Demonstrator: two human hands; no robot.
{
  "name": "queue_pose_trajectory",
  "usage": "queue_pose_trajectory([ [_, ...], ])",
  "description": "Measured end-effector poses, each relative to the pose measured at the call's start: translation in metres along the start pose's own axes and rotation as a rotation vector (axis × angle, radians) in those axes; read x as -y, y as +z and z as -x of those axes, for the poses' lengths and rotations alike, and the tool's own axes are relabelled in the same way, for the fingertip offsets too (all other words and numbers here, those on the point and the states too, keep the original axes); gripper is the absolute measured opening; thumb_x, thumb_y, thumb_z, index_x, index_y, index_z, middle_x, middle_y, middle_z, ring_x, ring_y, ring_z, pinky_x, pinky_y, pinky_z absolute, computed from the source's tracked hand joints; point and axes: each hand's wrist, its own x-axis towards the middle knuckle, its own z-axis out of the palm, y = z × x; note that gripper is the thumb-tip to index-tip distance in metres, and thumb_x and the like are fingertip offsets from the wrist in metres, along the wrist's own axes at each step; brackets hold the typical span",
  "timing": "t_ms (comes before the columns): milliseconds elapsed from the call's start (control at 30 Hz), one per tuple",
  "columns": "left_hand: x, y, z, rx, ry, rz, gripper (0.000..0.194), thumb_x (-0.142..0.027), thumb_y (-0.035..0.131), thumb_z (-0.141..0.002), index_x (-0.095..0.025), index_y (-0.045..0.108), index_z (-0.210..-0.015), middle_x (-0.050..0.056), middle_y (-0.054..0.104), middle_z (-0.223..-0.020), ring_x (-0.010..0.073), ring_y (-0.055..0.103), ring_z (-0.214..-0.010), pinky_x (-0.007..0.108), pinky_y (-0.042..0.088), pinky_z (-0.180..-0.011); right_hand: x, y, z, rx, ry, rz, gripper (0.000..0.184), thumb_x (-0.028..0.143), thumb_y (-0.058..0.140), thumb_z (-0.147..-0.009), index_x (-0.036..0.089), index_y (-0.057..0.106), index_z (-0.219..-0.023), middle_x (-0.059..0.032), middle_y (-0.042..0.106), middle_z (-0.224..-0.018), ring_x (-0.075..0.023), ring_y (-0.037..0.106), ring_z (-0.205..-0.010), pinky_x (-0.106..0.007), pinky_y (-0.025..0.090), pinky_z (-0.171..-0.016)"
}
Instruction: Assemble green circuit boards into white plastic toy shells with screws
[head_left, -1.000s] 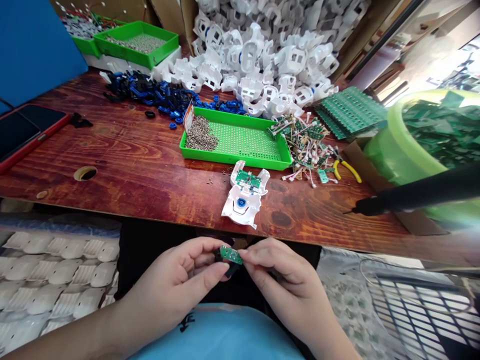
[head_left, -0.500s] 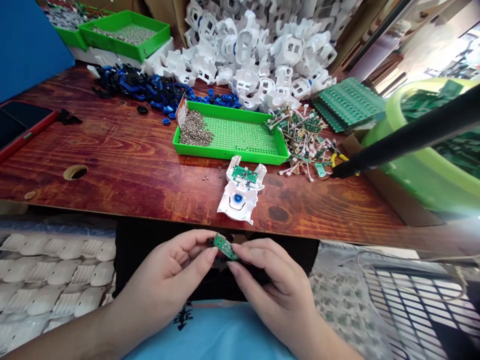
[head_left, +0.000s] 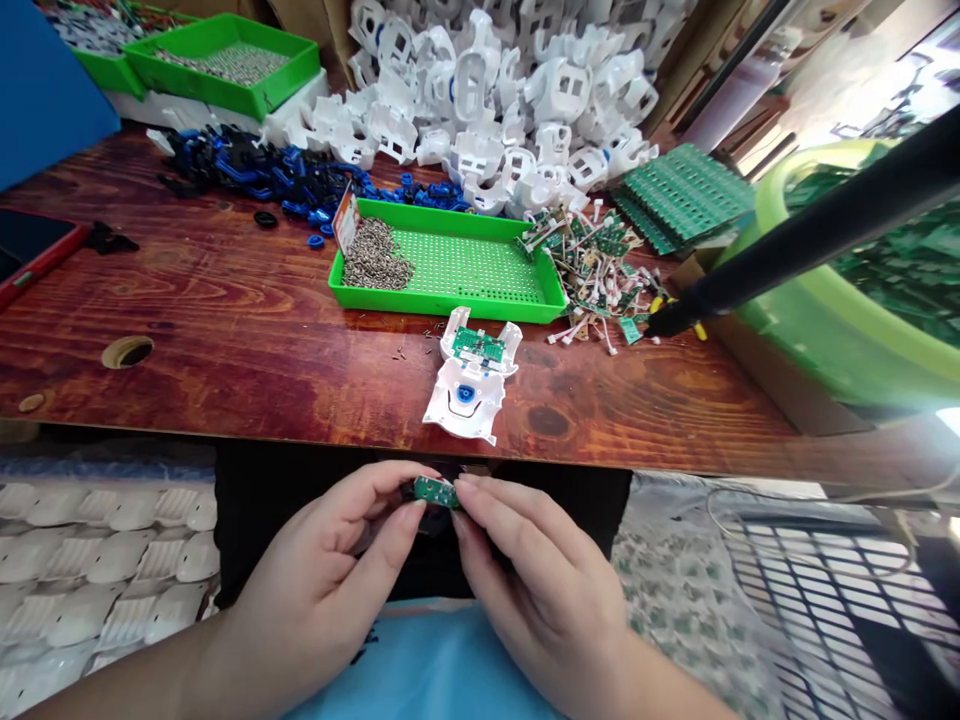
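Observation:
Between my two hands, just below the table edge, is a small green circuit board. My left hand pinches its left end between thumb and fingers, where a small dark part shows. At the other end, my right hand grips it with thumb and fingertips. A bit of red and white, perhaps a wire, shows behind the board. In front of my hands on the table lies a white plastic shell with a blue button in it and a larger green circuit board in its upper part.
A green tray with small screws stands behind the shell, loose screws before it. White shells, blue-black parts and wired boards are heaped around. A dark rod slants in from the right, before a yellow-green tub.
The small board has turned from a steep slant to nearly level. My right fingers have shifted slightly left and up along it. The whole view has shifted a little.

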Motion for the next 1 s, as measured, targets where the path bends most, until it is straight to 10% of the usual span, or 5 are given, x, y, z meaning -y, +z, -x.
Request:
queue_pose_trajectory([
  [500, -0.0040, -0.0005, 0.0024, -0.025, -0.008, 0.021, 0.024, -0.023, 0.056, -0.089, -0.038, 0.062, -0.107, -0.011, 0.073, -0.105, 0.0056, 0.067, -0.098, 0.005, 0.049, -0.085, 0.0007, 0.0059, 0.0008, 0.002, 0.311, -0.289, 0.023, 0.006, 0.060, -0.082, 0.017, 0.063, -0.102, -0.0027, 0.065, -0.084, -0.0083, 0.064, -0.074, -0.016, 0.055, -0.066],
  [1000, -0.0083, -0.0050, -0.0002, -0.028, -0.159, 0.043, 0.022, -0.029, 0.067, -0.081, -0.036, 0.070, -0.102, -0.008, 0.076, -0.101, 0.0112, 0.070, -0.091, 0.011, 0.055, -0.080, -0.0021, -0.0023, -0.0021, 0.055, 0.061, -0.151, 0.032, 0.002, 0.061, -0.078, 0.016, 0.059, -0.107, -0.0059, 0.068, -0.090, -0.0111, 0.066, -0.084, -0.018, 0.057, -0.074],
])
